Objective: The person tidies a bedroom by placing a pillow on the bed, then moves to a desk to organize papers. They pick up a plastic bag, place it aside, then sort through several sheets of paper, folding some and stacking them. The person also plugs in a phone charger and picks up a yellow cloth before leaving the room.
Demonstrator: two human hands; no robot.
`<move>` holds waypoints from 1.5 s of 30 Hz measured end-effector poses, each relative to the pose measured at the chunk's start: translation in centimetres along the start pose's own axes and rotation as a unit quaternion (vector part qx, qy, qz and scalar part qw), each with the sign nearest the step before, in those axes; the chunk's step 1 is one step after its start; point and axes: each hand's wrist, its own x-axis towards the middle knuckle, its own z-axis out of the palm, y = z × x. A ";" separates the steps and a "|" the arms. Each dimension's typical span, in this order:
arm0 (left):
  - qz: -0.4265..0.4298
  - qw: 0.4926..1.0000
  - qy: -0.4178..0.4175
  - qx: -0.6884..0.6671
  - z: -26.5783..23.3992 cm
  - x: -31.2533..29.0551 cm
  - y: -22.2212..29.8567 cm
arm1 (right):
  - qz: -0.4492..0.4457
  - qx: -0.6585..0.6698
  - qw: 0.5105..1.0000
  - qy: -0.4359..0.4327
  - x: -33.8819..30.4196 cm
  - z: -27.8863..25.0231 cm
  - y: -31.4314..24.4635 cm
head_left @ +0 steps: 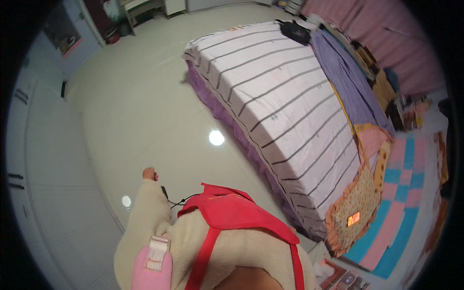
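My left hand (150,173) hangs out over the pale tiled floor (140,111), at the end of a cream fleece sleeve. Its fingers look curled in, and I see nothing held in them. A black cord (180,201) with a dark end dangles beside that sleeve, by the red apron (237,210) on my front. My right hand does not show. To the right stands the bed (285,96), covered with a white sheet with dark stripes. On its near corner lies a frilled, patterned pillow (357,208) with a small glowing orange rectangle (354,219) on it.
White cabinets (53,159) line the left side. A black bag (295,33) and a purple cloth (343,72) lie on the bed's far and right parts. Beyond the pillow is a pink and blue checked mat (401,203). A desk (140,7) stands at the far wall.
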 end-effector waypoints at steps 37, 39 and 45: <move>-0.241 0.925 0.139 -0.260 -4.9 9.1 11.4 | -0.069 -0.206 0.965 -0.147 20.5 24.4 -46.1; -0.220 0.940 0.116 -0.236 -4.6 12.3 16.4 | -0.036 -0.181 0.972 -0.149 18.9 27.0 -47.4; 0.164 0.976 -0.061 -0.127 4.4 16.5 46.4 | -0.081 -0.155 0.974 -0.142 14.3 31.6 -51.2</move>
